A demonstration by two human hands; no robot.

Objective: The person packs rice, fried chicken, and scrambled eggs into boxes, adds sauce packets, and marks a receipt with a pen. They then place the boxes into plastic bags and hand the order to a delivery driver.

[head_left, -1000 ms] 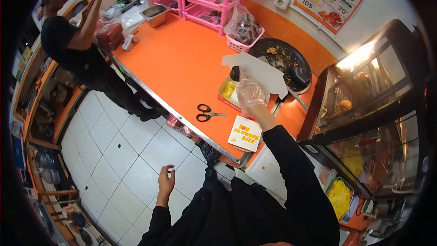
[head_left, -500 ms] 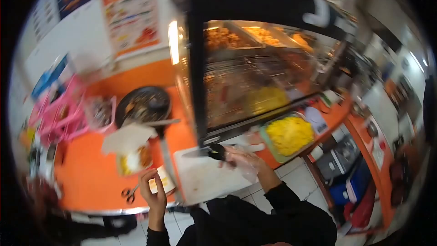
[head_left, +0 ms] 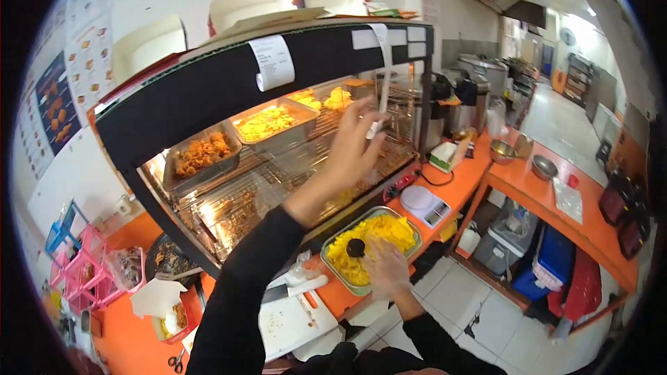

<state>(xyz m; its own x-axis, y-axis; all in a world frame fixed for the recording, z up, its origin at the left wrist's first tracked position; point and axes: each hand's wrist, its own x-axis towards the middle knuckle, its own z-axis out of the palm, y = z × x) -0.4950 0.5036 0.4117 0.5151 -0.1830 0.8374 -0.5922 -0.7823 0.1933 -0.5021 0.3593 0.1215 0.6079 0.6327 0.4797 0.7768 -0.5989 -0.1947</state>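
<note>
Fast-food shop kitchen, heated display case (head_left: pixel 278 167) of fried food trays, wall menu posters (head_left: pixel 52 104), orange counters (head_left: pixel 549 194)

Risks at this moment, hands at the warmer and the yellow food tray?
1. The left hand, bare, reaches up at the lit display warmer; a hot rack or glass edge might burn it.
2. The gloved right hand holds a black-handled scoop in the tray of yellow food, which sits near the orange counter edge; pressing hard may tip it.
</note>
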